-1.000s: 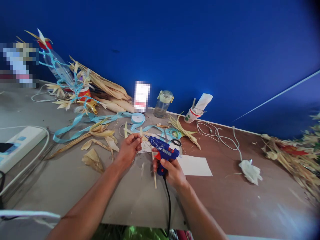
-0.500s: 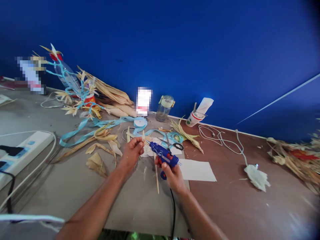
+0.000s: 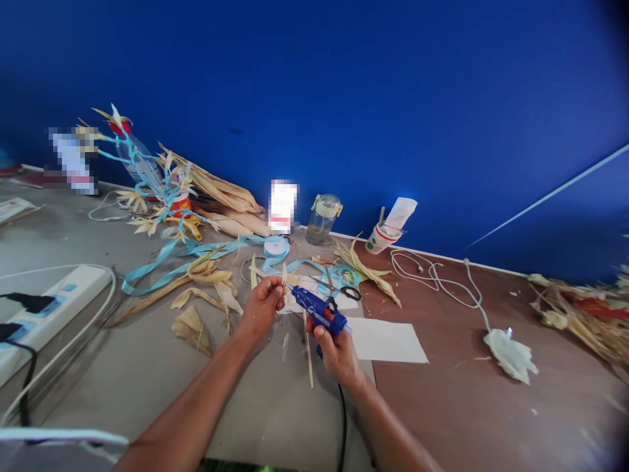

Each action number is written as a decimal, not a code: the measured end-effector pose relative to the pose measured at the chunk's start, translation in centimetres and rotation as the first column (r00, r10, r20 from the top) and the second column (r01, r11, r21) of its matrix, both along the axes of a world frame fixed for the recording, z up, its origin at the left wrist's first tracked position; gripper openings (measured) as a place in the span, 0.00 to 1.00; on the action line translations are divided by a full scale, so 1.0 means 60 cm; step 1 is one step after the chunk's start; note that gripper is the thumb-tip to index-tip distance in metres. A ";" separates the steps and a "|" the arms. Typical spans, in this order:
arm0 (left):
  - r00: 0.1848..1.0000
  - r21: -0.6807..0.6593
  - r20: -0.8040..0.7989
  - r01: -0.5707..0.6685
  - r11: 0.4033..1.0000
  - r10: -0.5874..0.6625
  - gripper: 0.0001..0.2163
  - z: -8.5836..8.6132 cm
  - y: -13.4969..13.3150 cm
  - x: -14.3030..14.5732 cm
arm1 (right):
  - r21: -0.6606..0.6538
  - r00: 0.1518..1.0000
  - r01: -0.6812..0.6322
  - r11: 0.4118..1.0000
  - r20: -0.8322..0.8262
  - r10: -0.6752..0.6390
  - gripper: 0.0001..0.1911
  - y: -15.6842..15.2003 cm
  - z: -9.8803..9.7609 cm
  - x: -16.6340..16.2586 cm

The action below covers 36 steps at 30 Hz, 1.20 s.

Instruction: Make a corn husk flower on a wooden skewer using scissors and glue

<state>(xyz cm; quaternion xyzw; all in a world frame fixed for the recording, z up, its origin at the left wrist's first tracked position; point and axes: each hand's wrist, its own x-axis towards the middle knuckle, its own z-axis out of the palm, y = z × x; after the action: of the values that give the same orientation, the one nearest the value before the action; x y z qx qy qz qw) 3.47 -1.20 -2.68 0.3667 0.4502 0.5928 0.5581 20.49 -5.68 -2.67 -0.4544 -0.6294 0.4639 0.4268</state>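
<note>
The left hand (image 3: 263, 307) has thumb and fingertips pinched narrow on a slim husk piece (image 3: 284, 271), whose pale tip stands up above them. The right hand (image 3: 339, 354) has its fingers wrapped round the glue gun (image 3: 317, 307), which slants up and to the left, its nozzle right by the pinching fingertips (whether the two touch is too small to tell). A black cord (image 3: 343, 419) hangs below that hand towards the table edge. A thin stick (image 3: 309, 360) runs down beside the gun; I cannot tell if the right fingers hold it or it lies on the table (image 3: 275, 406)

Beyond the hands, the scissors (image 3: 350, 293) lie partly on paper, with a blank white sheet (image 3: 390, 341) nearer, just right of the gun. Dry husks (image 3: 216, 269) are strewn left of the left hand, and the ribbon roll (image 3: 276, 247) sits behind it, blue ribbon (image 3: 152, 283) looping away leftwards. Along the blue wall (image 3: 344, 98) stand a clear jar (image 3: 322, 223) and, to its right, a tilted cup (image 3: 379, 240)
</note>
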 end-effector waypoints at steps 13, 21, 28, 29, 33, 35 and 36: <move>0.998 0.033 -0.051 0.033 0.999 -0.031 0.06 -0.015 0.003 -0.002 | 0.061 0.997 0.024 0.998 0.069 -0.028 0.18 0.001 0.000 -0.001; 0.998 0.029 -0.059 0.039 0.999 -0.038 0.06 -0.015 0.001 0.000 | 0.109 0.989 0.072 0.991 0.122 -0.085 0.19 0.003 -0.007 -0.003; 0.998 0.007 -0.055 0.037 0.999 -0.037 0.07 -0.012 0.001 0.003 | 0.132 0.984 0.091 0.987 0.143 -0.110 0.19 0.004 -0.012 -0.002; 0.998 0.008 -0.049 0.038 0.999 -0.038 0.07 -0.012 0.001 0.003 | 0.139 0.983 0.094 0.986 0.147 -0.114 0.19 0.004 -0.011 -0.002; 0.998 0.014 -0.047 0.051 0.999 -0.050 0.07 -0.011 0.000 0.002 | 0.153 0.979 0.102 0.983 0.162 -0.127 0.20 0.003 -0.008 -0.004; 0.997 0.017 -0.055 0.053 0.998 -0.051 0.07 -0.011 0.000 0.002 | 0.146 0.977 0.106 0.984 0.167 -0.130 0.20 0.003 -0.009 -0.004; 0.997 0.019 -0.058 0.051 0.999 -0.050 0.07 -0.010 -0.001 0.001 | 0.141 0.977 0.109 0.984 0.168 -0.132 0.20 0.003 -0.010 -0.004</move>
<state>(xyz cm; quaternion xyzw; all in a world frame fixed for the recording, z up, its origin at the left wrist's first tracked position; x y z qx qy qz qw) 3.55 -1.23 -3.28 0.4006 0.4506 0.5722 0.5560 20.22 -5.48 -3.25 -0.5023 -0.6651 0.3527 0.4254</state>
